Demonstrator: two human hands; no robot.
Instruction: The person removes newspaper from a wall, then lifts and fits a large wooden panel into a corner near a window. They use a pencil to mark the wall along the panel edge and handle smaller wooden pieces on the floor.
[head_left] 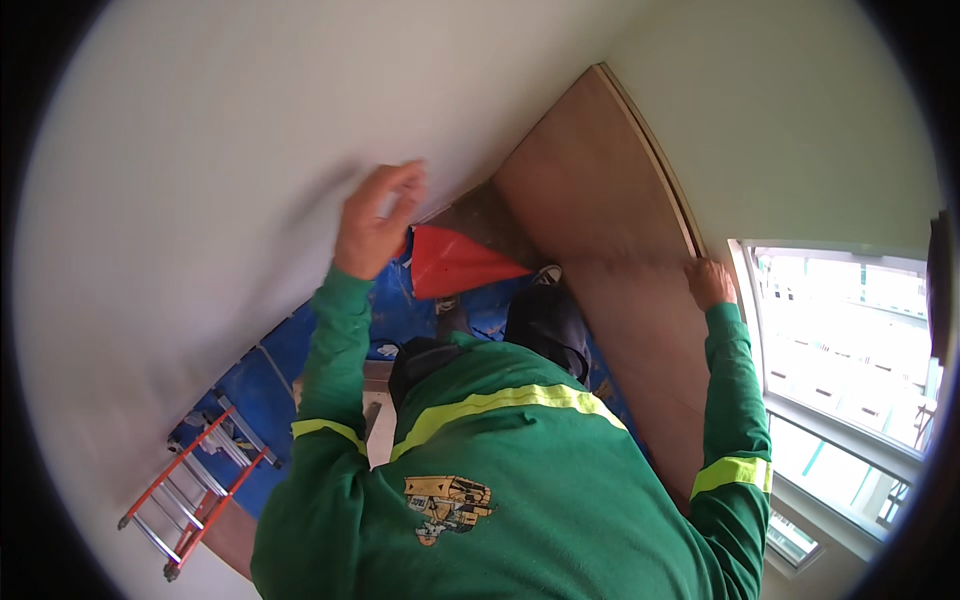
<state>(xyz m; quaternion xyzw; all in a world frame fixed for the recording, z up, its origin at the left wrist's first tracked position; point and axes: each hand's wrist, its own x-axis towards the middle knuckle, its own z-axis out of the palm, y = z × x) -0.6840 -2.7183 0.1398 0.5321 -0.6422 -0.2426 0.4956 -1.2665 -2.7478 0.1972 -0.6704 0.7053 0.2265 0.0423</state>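
Note:
My left hand (380,215) is raised in front of the white wall (190,170), fingers loosely curled and slightly apart, with nothing visible in it. My right hand (712,282) has its fingers closed on the edge of a tall brown wooden board (600,180) standing along the right wall. A red sheet (455,265) lies beyond my feet in the corner, over blue floor covering (240,365) and beside a patch of brown floor.
An orange-and-silver ladder (195,495) is at the lower left by the wall. A bright window (835,340) with a white frame is just right of my right arm. My dark-trousered legs and shoes (545,330) are below me.

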